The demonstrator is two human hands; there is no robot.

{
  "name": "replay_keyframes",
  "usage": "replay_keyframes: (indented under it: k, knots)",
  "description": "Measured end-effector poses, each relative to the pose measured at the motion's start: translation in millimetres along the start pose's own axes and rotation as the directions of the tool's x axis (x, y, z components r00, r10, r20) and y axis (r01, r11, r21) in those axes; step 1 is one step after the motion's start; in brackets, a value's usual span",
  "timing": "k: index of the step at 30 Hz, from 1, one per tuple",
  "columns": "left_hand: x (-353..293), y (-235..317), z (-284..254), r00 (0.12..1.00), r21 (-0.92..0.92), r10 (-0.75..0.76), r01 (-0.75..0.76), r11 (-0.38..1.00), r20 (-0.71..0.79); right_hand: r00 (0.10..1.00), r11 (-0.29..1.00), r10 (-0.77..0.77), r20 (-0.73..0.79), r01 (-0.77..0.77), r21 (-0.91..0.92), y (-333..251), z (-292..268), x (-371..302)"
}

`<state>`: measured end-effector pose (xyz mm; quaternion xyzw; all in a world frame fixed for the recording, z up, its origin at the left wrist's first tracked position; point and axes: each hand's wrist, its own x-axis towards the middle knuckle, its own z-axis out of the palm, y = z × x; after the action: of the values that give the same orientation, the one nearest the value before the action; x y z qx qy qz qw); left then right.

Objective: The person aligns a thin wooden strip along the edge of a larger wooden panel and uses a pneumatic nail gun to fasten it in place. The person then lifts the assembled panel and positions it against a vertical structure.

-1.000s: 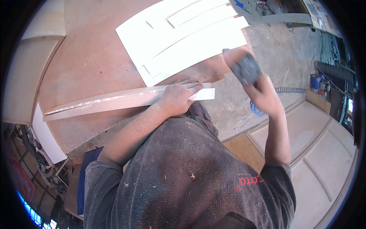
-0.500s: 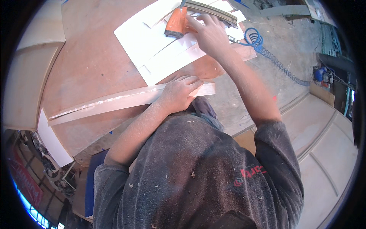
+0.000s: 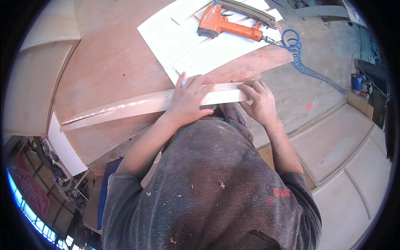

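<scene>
A long pale wooden strip (image 3: 143,107) lies across the near part of the workbench (image 3: 112,54), with a wavy white bead along its upper side. My left hand (image 3: 187,99) rests over the strip right of its middle, its fingers spread. At the strip's right end, my right hand (image 3: 261,102) grips it between thumb and fingers. Beyond both hands, an orange nail gun (image 3: 214,23) lies untouched on white panels (image 3: 166,43). A coiled blue air hose (image 3: 310,71) runs from its handle end toward the right.
At the left stands a pale curved wooden piece (image 3: 33,89), with a narrow white panel (image 3: 66,150) by the bench's left end. Large framed panels (image 3: 333,141) are at the right. A blue-and-red device (image 3: 360,83) sits farther off on that side.
My right hand has left the nail gun and come nearer, onto the strip's right end. The fingers of my left hand have spread out. The nail gun now lies on the white panels.
</scene>
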<state>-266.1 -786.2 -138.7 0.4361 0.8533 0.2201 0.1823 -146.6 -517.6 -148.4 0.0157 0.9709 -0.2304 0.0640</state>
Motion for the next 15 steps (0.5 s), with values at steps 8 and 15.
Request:
replay_keyframes:
  k: [8,15]
  knots:
    - [-76.4,-70.2,3.2,0.977,0.027,-0.054,0.061,0.998,-0.205,1.0,1.0,0.012,0.001,-0.012,0.023,-4.1,-4.4,2.5]
    - [-75.7,-68.0,3.1,0.978,-0.023,-0.043,0.039,0.999,-0.204,0.999,0.999,0.036,0.037,-0.036,-0.003,-5.0,-5.2,2.7]
